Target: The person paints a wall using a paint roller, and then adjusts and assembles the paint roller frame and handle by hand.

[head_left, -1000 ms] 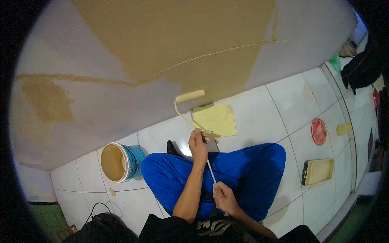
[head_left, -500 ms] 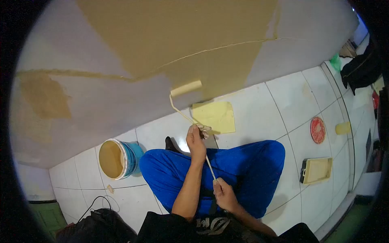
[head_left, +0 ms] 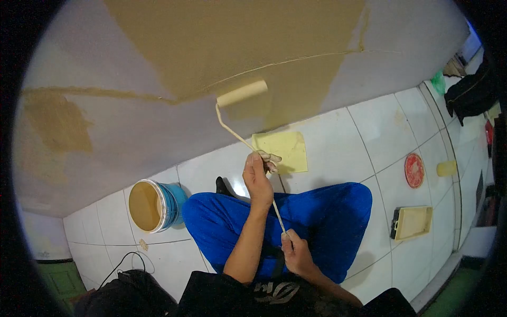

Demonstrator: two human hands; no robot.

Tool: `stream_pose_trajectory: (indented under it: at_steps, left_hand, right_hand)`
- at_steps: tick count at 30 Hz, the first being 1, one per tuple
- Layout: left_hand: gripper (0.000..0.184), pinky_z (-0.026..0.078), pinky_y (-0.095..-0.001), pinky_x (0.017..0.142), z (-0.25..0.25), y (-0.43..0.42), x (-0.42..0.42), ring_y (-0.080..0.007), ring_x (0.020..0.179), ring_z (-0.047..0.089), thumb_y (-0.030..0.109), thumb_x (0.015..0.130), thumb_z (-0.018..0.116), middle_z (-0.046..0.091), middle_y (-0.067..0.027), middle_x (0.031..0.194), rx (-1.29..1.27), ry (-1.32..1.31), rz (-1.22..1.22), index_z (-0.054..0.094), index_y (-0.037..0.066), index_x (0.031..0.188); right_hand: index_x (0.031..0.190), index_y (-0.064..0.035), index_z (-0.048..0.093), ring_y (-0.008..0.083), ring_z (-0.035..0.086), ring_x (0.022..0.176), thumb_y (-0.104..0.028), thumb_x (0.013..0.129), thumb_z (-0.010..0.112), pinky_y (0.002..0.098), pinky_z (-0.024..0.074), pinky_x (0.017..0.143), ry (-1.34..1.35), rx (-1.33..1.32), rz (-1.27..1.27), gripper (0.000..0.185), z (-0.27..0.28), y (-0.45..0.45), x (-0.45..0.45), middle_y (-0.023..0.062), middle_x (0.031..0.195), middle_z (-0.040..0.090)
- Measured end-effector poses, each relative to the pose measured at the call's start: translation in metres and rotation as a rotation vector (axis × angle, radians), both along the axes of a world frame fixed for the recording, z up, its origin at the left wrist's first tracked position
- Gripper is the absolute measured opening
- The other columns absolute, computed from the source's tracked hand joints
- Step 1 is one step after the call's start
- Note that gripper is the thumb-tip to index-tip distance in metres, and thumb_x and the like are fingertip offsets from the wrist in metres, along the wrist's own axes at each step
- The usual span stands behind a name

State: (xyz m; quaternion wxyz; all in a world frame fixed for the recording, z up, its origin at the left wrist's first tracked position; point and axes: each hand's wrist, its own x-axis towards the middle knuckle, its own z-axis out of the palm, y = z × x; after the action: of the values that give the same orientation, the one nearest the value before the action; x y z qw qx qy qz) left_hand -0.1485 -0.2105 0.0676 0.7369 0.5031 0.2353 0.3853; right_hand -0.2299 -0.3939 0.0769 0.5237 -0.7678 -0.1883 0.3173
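My left hand (head_left: 257, 177) is wrapped round the upper part of a paint roller's handle, below the bent wire frame. Lower down, over my lap, my right hand (head_left: 297, 255) grips the thin handle near its lower end. The cream paint roller (head_left: 242, 93) lies against the wall (head_left: 174, 127), across the lower part of a tan painted area. A yellow sheet (head_left: 285, 150) is on the floor just beyond my left hand, by the foot of the wall. My blue-clad legs are crossed beneath both hands.
A blue bucket (head_left: 173, 205) of tan paint stands at left. On the right are a red round lid (head_left: 414, 170), a yellow cylinder (head_left: 447, 168) and a paint tray (head_left: 413, 223). A black bag (head_left: 471, 92) lies at far right; dark cloth (head_left: 127, 297) and a cable are lower left.
The roller has moved up the wall, away from the floor. My left hand has risen slightly with the handle, and both hands have kept their hold.
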Motion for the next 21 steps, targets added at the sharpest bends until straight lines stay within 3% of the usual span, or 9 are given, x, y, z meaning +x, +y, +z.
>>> stream_pose_trajectory:
  at_steps: [3,6,7,10,13,16,19,21]
  left_hand:
    - [0.028,0.043,-0.0241,0.058,-0.054,-0.006,-0.003,-0.0110,0.061,0.051,0.025,0.099,0.038,0.062,-0.0090,0.078,-0.051,0.148,-0.005,0.054,0.004,0.090]
    - [0.028,0.041,-0.0234,0.057,-0.076,-0.008,-0.004,-0.0094,0.061,0.050,0.025,0.098,0.039,0.062,-0.0045,0.076,-0.098,0.240,-0.004,0.055,0.004,0.090]
    - [0.028,0.041,-0.0232,0.057,-0.067,-0.009,-0.003,-0.0092,0.061,0.049,0.025,0.098,0.039,0.061,-0.0041,0.076,-0.112,0.237,-0.001,0.055,0.004,0.090]
    - [0.029,0.039,-0.0225,0.056,-0.039,-0.007,-0.001,-0.0083,0.060,0.048,0.026,0.098,0.039,0.061,-0.0036,0.074,-0.064,0.196,0.003,0.056,0.004,0.090]
    - [0.032,0.039,-0.0222,0.056,-0.002,-0.008,0.001,-0.0085,0.060,0.048,0.029,0.099,0.038,0.060,-0.0050,0.074,-0.007,0.099,-0.004,0.055,0.005,0.087]
    - [0.033,0.038,-0.0228,0.055,-0.014,-0.010,0.004,-0.0082,0.060,0.047,0.028,0.099,0.037,0.058,-0.0047,0.073,-0.098,0.044,-0.020,0.054,0.005,0.085]
    - [0.033,0.039,-0.0242,0.057,-0.038,-0.015,0.002,-0.0086,0.061,0.047,0.028,0.099,0.036,0.055,-0.0033,0.070,-0.069,0.252,-0.002,0.054,0.005,0.084]
    - [0.035,0.042,-0.0256,0.057,-0.062,-0.019,0.003,-0.0108,0.059,0.049,0.027,0.099,0.035,0.059,-0.0069,0.071,-0.031,0.411,0.037,0.055,0.002,0.084]
  right_hand:
    - [0.076,-0.0044,0.043,0.0090,0.041,0.046,-0.023,0.099,0.041,0.0274,0.0339,0.042,0.124,-0.061,-0.017,0.029,-0.019,-0.005,-0.002,0.0036,0.054,0.045]
    - [0.075,-0.0056,0.043,0.0086,0.040,0.045,-0.024,0.099,0.040,0.0267,0.0340,0.041,0.222,-0.060,-0.027,0.030,-0.028,-0.008,-0.002,0.0017,0.054,0.043]
    - [0.074,-0.0060,0.042,0.0084,0.040,0.045,-0.025,0.099,0.040,0.0265,0.0340,0.041,0.241,-0.050,-0.031,0.031,-0.029,-0.007,-0.002,0.0010,0.053,0.042]
    - [0.080,-0.0028,0.046,0.0181,0.051,0.050,-0.025,0.098,0.042,0.0345,0.0391,0.049,0.222,-0.128,-0.025,0.029,-0.002,-0.004,-0.002,0.0113,0.057,0.050]
    - [0.080,-0.0034,0.045,0.0177,0.050,0.049,-0.026,0.098,0.041,0.0349,0.0391,0.049,0.197,-0.084,-0.027,0.029,0.000,-0.005,-0.003,0.0105,0.056,0.049]
    - [0.072,-0.0064,0.040,0.0079,0.038,0.043,-0.026,0.099,0.039,0.0263,0.0332,0.040,0.139,0.017,-0.023,0.033,-0.009,-0.005,-0.001,0.0007,0.051,0.037]
    - [0.072,-0.0070,0.041,0.0072,0.037,0.041,-0.026,0.099,0.040,0.0255,0.0329,0.038,0.046,0.024,-0.036,0.033,-0.028,-0.009,0.003,0.0000,0.052,0.038]
    - [0.075,-0.0046,0.042,0.0123,0.045,0.048,-0.027,0.098,0.040,0.0310,0.0368,0.046,0.166,-0.072,-0.024,0.033,-0.042,-0.010,0.008,0.0060,0.055,0.043]
